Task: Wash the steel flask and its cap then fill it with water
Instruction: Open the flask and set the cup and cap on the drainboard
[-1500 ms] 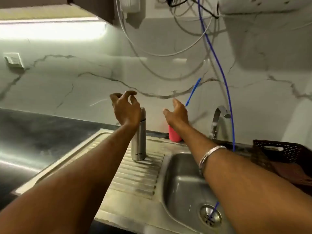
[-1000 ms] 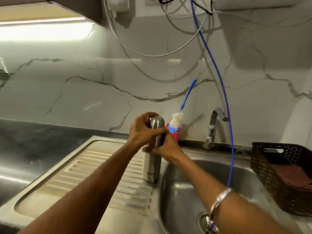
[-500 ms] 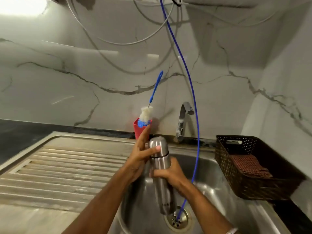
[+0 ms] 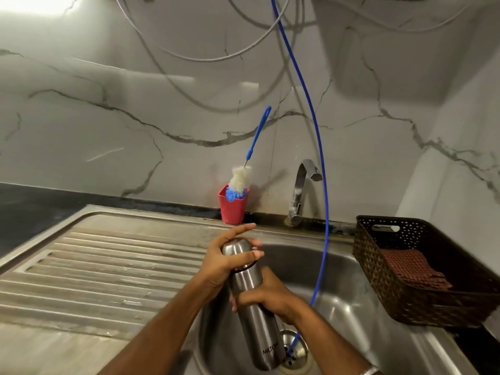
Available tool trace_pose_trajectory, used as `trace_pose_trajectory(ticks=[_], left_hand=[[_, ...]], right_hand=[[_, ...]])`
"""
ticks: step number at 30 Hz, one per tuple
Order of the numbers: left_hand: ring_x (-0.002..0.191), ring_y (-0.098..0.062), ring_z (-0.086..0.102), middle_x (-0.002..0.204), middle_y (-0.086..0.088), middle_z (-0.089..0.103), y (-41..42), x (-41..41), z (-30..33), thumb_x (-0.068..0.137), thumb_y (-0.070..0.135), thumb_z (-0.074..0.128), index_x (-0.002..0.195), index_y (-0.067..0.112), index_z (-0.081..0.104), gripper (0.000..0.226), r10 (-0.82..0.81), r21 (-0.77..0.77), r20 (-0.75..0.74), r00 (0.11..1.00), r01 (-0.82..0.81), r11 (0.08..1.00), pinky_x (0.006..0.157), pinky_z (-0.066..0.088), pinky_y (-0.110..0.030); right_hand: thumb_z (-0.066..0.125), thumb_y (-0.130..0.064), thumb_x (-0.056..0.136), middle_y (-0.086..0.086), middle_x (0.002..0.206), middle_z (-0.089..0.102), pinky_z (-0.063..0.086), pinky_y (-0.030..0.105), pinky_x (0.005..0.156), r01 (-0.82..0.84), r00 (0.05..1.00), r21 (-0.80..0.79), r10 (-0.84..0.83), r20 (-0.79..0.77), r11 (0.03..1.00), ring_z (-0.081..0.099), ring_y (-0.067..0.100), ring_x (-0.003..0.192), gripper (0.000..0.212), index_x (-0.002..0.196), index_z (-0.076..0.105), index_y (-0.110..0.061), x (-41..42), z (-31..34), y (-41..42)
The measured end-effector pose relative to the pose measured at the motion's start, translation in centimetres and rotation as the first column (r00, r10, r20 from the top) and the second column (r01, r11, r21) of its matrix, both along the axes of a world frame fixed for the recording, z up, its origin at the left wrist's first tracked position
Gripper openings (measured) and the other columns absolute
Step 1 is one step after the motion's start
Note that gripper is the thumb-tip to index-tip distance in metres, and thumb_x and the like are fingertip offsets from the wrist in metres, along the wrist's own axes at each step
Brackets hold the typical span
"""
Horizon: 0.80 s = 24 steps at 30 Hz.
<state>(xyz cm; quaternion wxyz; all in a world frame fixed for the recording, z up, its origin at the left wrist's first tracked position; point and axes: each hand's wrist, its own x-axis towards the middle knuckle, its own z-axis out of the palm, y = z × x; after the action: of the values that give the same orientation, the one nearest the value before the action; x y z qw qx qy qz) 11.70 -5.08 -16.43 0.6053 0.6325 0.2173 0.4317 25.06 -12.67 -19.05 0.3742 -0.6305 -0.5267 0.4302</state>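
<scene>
Over sink (image 4: 351, 269): flask (image 4: 253, 301) near-upright, cap-up

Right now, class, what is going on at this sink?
A person holds a steel flask over the sink basin. The right hand wraps the flask's body, while the left hand has its grip on the cap, which sits on the flask. The tap shows no running water. A bottle brush stands in a red cup behind the sink, and a dark basket sits to the right.
</scene>
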Motion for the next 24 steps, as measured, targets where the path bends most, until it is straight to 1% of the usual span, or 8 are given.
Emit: trace_pose_trajectory(ticks=[3,6,8,10,13,17,19,24], left_hand=[[0.100,-0.034,0.071,0.104,-0.010,0.075,-0.1,0.6,-0.5,0.067,0.023,0.089,0.128,0.035,0.064,0.067,0.073,0.005,0.023,0.997,-0.073,0.997,0.092,0.059,-0.053],[0.097,-0.032,0.071,0.102,-0.007,0.074,-0.2,1.0,-0.3,0.070,0.021,0.088,0.125,0.036,0.064,0.062,0.109,0.018,0.038,0.993,-0.110,0.994,0.087,0.061,-0.050],[0.097,-0.030,0.071,0.101,-0.007,0.074,-0.1,1.3,-0.1,0.073,0.016,0.087,0.120,0.033,0.066,0.054,0.120,0.043,0.056,0.991,-0.123,0.991,0.085,0.061,-0.047],[0.098,-0.032,0.071,0.101,-0.009,0.074,0.1,1.5,0.1,0.074,0.009,0.087,0.117,0.026,0.067,0.050,0.131,0.047,0.094,0.987,-0.136,0.990,0.083,0.062,-0.043],[0.097,-0.032,0.070,0.100,-0.009,0.073,0.4,1.7,0.2,0.071,0.013,0.086,0.114,0.026,0.069,0.048,0.146,0.061,0.111,0.983,-0.153,0.986,0.081,0.062,-0.044],[0.090,-0.026,0.070,0.095,-0.010,0.073,0.0,1.9,0.6,0.070,0.012,0.085,0.099,0.023,0.072,0.034,0.169,0.080,0.126,0.977,-0.180,0.980,0.075,0.061,-0.038],[0.087,-0.026,0.070,0.093,-0.014,0.073,-0.3,2.1,0.7,0.069,0.010,0.084,0.095,0.021,0.072,0.031,0.178,0.058,0.133,0.975,-0.186,0.981,0.075,0.061,-0.040],[0.087,-0.033,0.069,0.094,-0.023,0.071,-0.5,2.1,1.1,0.067,0.011,0.085,0.099,0.009,0.069,0.036,0.162,0.036,0.183,0.970,-0.171,0.985,0.080,0.061,-0.048]], right_hand=[[0.094,-0.025,0.050,0.010,0.095,0.075,0.062,0.047,0.079,0.069,0.997,0.037,-0.071,0.043,0.997,0.074,0.023,0.087,0.065,0.106,0.066,-0.008,0.3,-0.4,0.5],[0.088,-0.009,0.061,0.007,0.083,0.074,0.059,0.033,0.068,0.060,0.997,0.108,-0.064,0.033,0.992,0.071,0.019,0.076,0.039,0.095,0.070,-0.008,0.0,0.5,0.0],[0.085,-0.005,0.065,0.009,0.085,0.074,0.058,0.030,0.069,0.058,0.998,0.158,-0.061,0.016,0.986,0.072,0.020,0.078,0.035,0.096,0.070,-0.008,-0.1,1.2,-0.2],[0.085,-0.006,0.066,0.011,0.089,0.075,0.060,0.031,0.072,0.064,0.998,0.202,-0.065,-0.003,0.977,0.073,0.022,0.082,0.037,0.100,0.070,-0.008,-0.2,1.4,0.0],[0.085,-0.006,0.066,0.011,0.091,0.075,0.061,0.034,0.074,0.079,0.996,0.234,-0.084,0.011,0.969,0.073,0.024,0.084,0.041,0.103,0.069,-0.008,-0.3,1.3,0.4],[0.084,-0.001,0.067,0.008,0.087,0.075,0.059,0.029,0.068,0.106,0.994,0.275,-0.110,0.000,0.956,0.073,0.019,0.079,0.038,0.101,0.069,-0.008,-0.4,1.3,0.2],[0.083,0.000,0.067,0.005,0.084,0.074,0.055,0.025,0.064,0.120,0.992,0.267,-0.124,-0.003,0.956,0.072,0.015,0.075,0.037,0.099,0.068,-0.009,-0.4,1.3,0.1],[0.086,-0.012,0.060,0.006,0.089,0.074,0.062,0.038,0.071,0.161,0.986,0.306,-0.166,-0.011,0.938,0.073,0.021,0.080,0.046,0.101,0.068,-0.014,-0.4,0.9,0.2]])
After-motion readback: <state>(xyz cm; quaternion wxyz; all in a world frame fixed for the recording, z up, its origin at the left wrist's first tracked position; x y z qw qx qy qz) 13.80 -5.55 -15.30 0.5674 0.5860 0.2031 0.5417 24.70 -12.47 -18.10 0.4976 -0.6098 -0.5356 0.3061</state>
